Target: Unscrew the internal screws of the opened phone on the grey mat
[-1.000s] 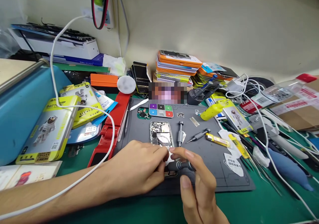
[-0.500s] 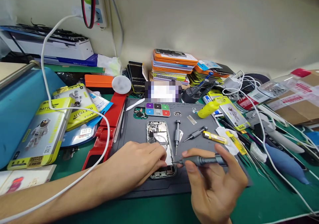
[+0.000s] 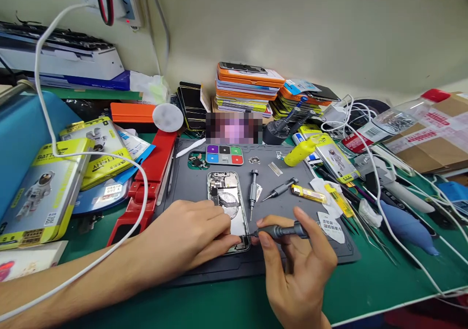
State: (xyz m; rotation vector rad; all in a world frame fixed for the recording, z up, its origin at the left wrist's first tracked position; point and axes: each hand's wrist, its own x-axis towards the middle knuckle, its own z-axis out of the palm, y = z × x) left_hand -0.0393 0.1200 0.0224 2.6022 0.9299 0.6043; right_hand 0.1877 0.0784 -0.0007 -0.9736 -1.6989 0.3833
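Observation:
An opened smartphone [image 3: 236, 212] lies on the dark grey work mat [image 3: 204, 273], its battery area and inner parts bare. My left hand [image 3: 199, 231] is over its lower left side, fingers curled in and thumb stretched along the bottom end. Whatever those fingertips pinch is hidden. My right hand [image 3: 300, 265] grips a grey precision screwdriver [image 3: 281, 230], held almost level. Its dark tip points left, reaching the phone's lower right edge near my left thumb. Two more screwdrivers, one upright in view [image 3: 253, 192] and one slanted [image 3: 281, 188], lie right of the phone.
Behind the phone sits a coloured magnetic pad [image 3: 224, 155] beside a small circuit board [image 3: 198, 161]. A yellow bottle [image 3: 300, 152] stands at the mat's back right. Left are a red clamp [image 3: 142, 195] and battery boxes [image 3: 44, 192]; a white cable [image 3: 144, 173] crosses my left forearm.
The camera view has shifted, so the bench appears further left and up. My left thumb now lies straighter. The screwdriver tip stays at the phone's lower edge; a white label right of my hand is uncovered.

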